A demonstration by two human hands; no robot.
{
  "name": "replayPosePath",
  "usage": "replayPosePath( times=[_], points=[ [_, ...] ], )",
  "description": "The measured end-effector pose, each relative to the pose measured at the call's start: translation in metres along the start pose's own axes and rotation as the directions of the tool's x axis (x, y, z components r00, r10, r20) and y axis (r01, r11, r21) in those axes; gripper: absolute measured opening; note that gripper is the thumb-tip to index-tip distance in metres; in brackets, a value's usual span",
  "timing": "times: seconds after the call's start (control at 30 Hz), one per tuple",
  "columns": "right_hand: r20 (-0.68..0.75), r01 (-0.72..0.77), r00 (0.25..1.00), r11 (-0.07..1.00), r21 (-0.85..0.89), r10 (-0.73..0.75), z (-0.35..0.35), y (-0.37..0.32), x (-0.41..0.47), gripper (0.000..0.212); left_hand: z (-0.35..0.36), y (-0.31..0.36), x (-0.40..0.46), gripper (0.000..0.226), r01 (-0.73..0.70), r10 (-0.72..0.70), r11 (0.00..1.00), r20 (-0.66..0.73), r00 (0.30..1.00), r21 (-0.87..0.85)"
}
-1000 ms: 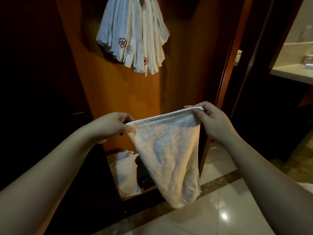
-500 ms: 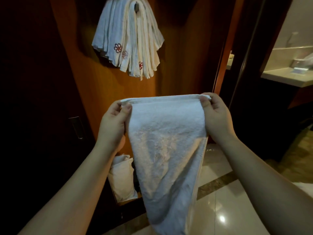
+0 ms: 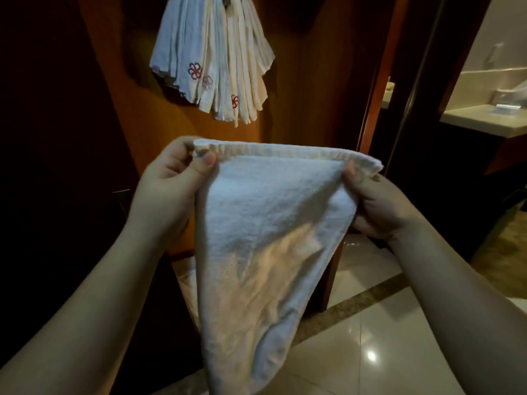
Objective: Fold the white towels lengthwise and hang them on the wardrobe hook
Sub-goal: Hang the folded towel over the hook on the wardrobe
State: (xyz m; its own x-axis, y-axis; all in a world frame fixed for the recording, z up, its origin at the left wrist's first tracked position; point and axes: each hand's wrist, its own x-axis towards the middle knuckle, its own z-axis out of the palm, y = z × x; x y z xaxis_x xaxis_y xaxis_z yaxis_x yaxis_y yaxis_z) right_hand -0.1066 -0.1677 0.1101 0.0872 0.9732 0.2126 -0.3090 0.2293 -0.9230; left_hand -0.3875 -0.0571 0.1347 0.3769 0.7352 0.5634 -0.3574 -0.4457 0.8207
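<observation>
I hold a white towel [image 3: 265, 240] stretched by its top hem in front of me, and it hangs down to a narrow point near the floor. My left hand [image 3: 171, 192] pinches the left top corner between thumb and fingers. My right hand [image 3: 376, 206] pinches the right top corner, its fingers partly hidden behind the cloth. Above, several folded white towels [image 3: 214, 58] with red flower emblems hang in a bunch from the wardrobe hook [image 3: 226, 0], which is mostly hidden by them.
The wooden wardrobe back panel [image 3: 299, 81] stands straight ahead, with a dark door at the left. A white bag [image 3: 186, 286] sits low inside the wardrobe behind the towel. A glossy tiled floor [image 3: 385, 352] lies at the lower right, and a bathroom counter [image 3: 484, 121] at the far right.
Both hands raised the towel and pulled its top hem out level. The towel now hangs closer to me, and the view has tilted slightly.
</observation>
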Motion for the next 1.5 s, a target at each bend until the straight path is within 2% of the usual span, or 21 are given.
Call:
replayPosePath(
  times=[0.1,0.17,0.23,0.33,0.4,0.43,0.5,0.57,0.67,0.73,0.8,0.87,0.93,1.03,1.1,1.23,1.27,1.37,1.5],
  points=[
    [-0.072,-0.043,0.997,0.993,-0.107,0.036,0.004,0.019,0.005,0.037,-0.005,-0.016,-0.007,0.013,0.112,-0.102,0.983,-0.078,0.992,0.146],
    [-0.071,-0.061,0.996,0.997,-0.038,0.058,0.002,0.026,0.007,0.038,-0.01,-0.021,-0.012,0.017,0.149,-0.141,0.977,-0.067,0.988,0.15],
    [-0.035,-0.066,0.997,0.997,0.041,0.067,0.003,0.026,0.009,0.039,-0.014,-0.02,-0.013,0.017,0.141,-0.137,0.987,-0.057,0.989,0.077],
    [-0.011,-0.056,0.998,0.993,0.104,0.058,0.009,0.021,0.019,0.045,-0.017,-0.017,-0.011,0.016,0.166,-0.177,0.978,-0.083,0.981,-0.127],
    [0.009,-0.051,0.999,0.993,0.109,0.05,0.016,0.019,0.026,0.041,-0.018,-0.02,-0.015,0.014,0.229,-0.237,0.949,-0.008,0.971,-0.218],
    [0.019,-0.057,0.998,0.993,0.101,0.055,0.019,0.018,0.028,0.038,-0.018,-0.021,-0.019,0.022,0.291,-0.284,0.926,0.063,0.957,-0.239],
    [0.011,-0.086,0.996,0.993,0.084,0.085,0.02,0.02,0.032,0.034,-0.021,-0.027,-0.027,0.052,0.411,-0.377,0.893,0.194,0.906,-0.184],
    [-0.03,-0.122,0.992,0.99,0.068,0.125,0.016,0.023,0.034,0.034,-0.022,-0.035,-0.03,0.051,0.427,-0.401,0.902,0.229,0.887,-0.072],
    [-0.092,-0.174,0.98,0.985,0.007,0.174,0.006,0.031,0.035,0.038,-0.019,-0.053,-0.027,0.026,0.458,-0.455,0.888,0.071,0.888,-0.042],
    [-0.127,-0.239,0.964,0.97,-0.044,0.232,0.0,0.04,0.037,0.047,-0.017,-0.069,-0.026,0.021,0.53,-0.533,0.845,-0.025,0.846,-0.075],
    [-0.177,-0.315,0.937,0.947,-0.063,0.3,-0.003,0.054,0.036,0.049,-0.009,-0.083,-0.029,0.027,0.619,-0.625,0.78,-0.106,0.773,-0.091],
    [-0.287,-0.376,0.895,0.924,-0.077,0.34,-0.001,0.075,0.032,0.04,0.001,-0.095,-0.037,0.042,0.685,-0.685,0.723,-0.211,0.697,-0.085],
    [-0.457,-0.39,0.841,0.91,-0.142,0.289,0.006,0.101,0.02,0.03,0.018,-0.103,-0.05,0.039,0.697,-0.684,0.711,-0.317,0.656,-0.092],
    [-0.622,-0.335,0.783,0.859,-0.387,0.025,0.032,0.137,-0.007,0.027,0.047,-0.108,-0.073,0.028,0.694,-0.653,0.716,-0.418,0.631,-0.071],
    [-0.617,-0.272,0.785,0.86,-0.431,-0.061,0.056,0.155,-0.024,0.026,0.064,-0.105,-0.084,0.031,0.694,-0.642,0.718,-0.433,0.633,-0.05],
    [-0.494,-0.235,0.869,0.863,-0.446,-0.019,0.085,0.17,-0.041,0.017,0.086,-0.092,-0.098,0.036,0.736,-0.643,0.663,-0.399,0.653,0.137],
    [-0.453,-0.212,0.891,0.864,-0.457,-0.021,0.086,0.169,-0.042,0.018,0.088,-0.089,-0.101,0.039,0.714,-0.63,0.686,-0.379,0.678,0.139],
    [-0.374,-0.145,0.926,0.874,-0.463,-0.044,0.085,0.159,-0.041,0.037,0.09,-0.08,-0.108,0.039,0.634,-0.567,0.763,-0.343,0.749,0.123],
    [-0.331,-0.142,0.944,0.89,-0.433,-0.01,0.088,0.14,-0.037,0.031,0.086,-0.074,-0.108,0.039,0.55,-0.496,0.826,-0.308,0.812,0.119]
  ],
)
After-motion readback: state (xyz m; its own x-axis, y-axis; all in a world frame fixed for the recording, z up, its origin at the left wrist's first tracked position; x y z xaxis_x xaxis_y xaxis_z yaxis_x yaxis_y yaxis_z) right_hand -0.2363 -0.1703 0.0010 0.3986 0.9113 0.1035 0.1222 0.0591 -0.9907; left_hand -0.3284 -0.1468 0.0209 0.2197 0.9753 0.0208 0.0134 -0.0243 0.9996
